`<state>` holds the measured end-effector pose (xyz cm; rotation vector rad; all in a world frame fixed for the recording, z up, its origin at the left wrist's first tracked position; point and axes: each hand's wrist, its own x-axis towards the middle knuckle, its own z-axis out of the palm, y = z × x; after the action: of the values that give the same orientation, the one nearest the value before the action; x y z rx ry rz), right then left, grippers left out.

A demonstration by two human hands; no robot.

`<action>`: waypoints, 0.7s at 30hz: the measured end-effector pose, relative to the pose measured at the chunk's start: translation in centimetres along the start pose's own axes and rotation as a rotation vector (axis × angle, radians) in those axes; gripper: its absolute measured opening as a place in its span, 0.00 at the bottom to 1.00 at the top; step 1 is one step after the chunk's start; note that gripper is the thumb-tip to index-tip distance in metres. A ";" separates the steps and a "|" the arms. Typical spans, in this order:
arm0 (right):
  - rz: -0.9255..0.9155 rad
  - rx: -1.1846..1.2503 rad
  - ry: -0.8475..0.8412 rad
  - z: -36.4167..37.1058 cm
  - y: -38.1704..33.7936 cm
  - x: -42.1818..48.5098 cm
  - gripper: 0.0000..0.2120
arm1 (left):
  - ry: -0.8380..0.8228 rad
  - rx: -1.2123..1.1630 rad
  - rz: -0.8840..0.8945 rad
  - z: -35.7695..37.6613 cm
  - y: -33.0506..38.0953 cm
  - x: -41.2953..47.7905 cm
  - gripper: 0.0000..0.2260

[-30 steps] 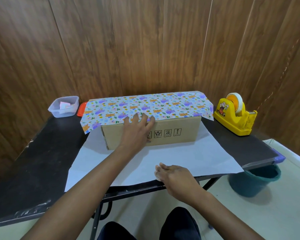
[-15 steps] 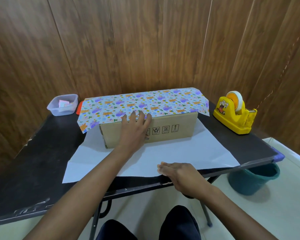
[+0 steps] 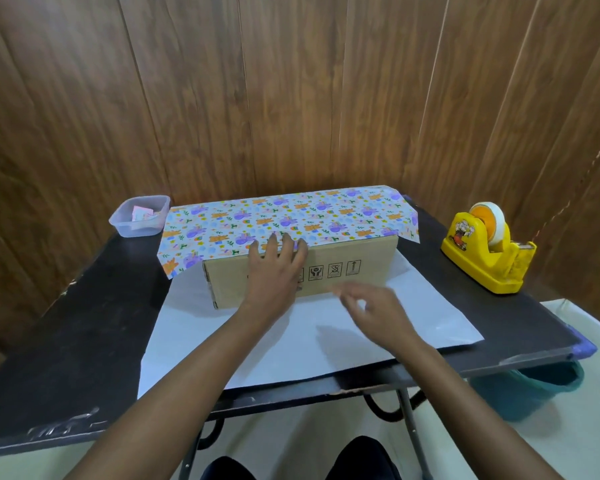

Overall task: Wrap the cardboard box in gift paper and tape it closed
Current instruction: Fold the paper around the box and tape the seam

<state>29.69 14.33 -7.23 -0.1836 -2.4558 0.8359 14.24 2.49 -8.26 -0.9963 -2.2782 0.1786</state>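
Moved: your right grip (image 3: 374, 313) came off the near edge of the paper (image 3: 291, 216) and now floats over its white side, just in front of the box (image 3: 229, 282).
Right grip: a bit blurry, fingers loose and apart, nothing in it.
Left grip (image 3: 274, 271): same spot as before, palm flat on the box front, straight fingertips pinning the paper's edge at the top rim.
Box: sits on the paper mid-counter (image 3: 66, 341), long side toward you, cardboard front bare with the handling symbols showing.
Paper: printed flap lies over the box top and hangs past both ends; the white side lies flat toward you.
Dispenser (image 3: 482, 258): yellow, roll loaded, right side of the counter, well apart from the box.
Tub (image 3: 139, 216): clear, back left, just beside the paper's corner.
Bucket (image 3: 527, 386): teal, on the floor under the right end.
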 end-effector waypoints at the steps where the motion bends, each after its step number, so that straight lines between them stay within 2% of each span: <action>1: -0.049 -0.018 0.092 0.0 -0.4 1.8 0.11 | -0.005 -0.004 -0.002 -0.1 0.0 0.0 0.42; 3: -0.092 -0.092 0.145 0.1 -1.2 6.0 0.12 | -0.015 -0.016 -0.015 -0.2 0.1 0.0 0.41; 4: -0.085 -0.132 0.120 0.2 -1.4 8.3 0.13 | -0.020 -0.017 -0.018 -0.2 0.1 0.0 0.40; 6: -0.030 -0.234 -0.048 0.9 -1.4 12.6 0.17 | -0.022 -0.021 -0.017 -0.1 -0.1 0.1 0.39; 9: 0.130 -0.459 -0.403 2.3 -0.2 16.4 0.22 | 0.003 -0.060 0.017 -0.2 -0.7 0.3 0.35; 12: 0.213 -0.535 -0.525 2.9 0.9 17.1 0.23 | 0.043 -0.139 0.052 -1.1 -1.8 1.0 0.20; 13: 0.218 -0.540 -0.529 2.9 1.0 17.1 0.23 | 0.017 -0.217 0.031 -1.6 -2.3 1.6 0.19; 16: 0.221 -0.559 -0.542 3.1 1.0 17.1 0.23 | -0.277 -0.456 -0.065 -1.8 -4.5 5.4 0.21; 18: 0.221 -0.557 -0.549 3.1 1.2 17.3 0.24 | -0.529 -0.468 -0.099 -0.3 -6.2 8.0 0.23; 19: 0.220 -0.551 -0.549 3.2 1.3 17.3 0.24 | -0.597 -0.464 -0.140 0.7 -7.1 8.7 0.26; 21: 0.213 -0.546 -0.547 3.1 1.5 17.4 0.24 | -0.611 -0.432 -0.272 2.4 -8.9 9.2 0.30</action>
<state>13.25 18.88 -2.49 -0.4717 -3.1872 0.2881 2.65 2.92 -2.39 -0.9045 -3.0767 -0.1582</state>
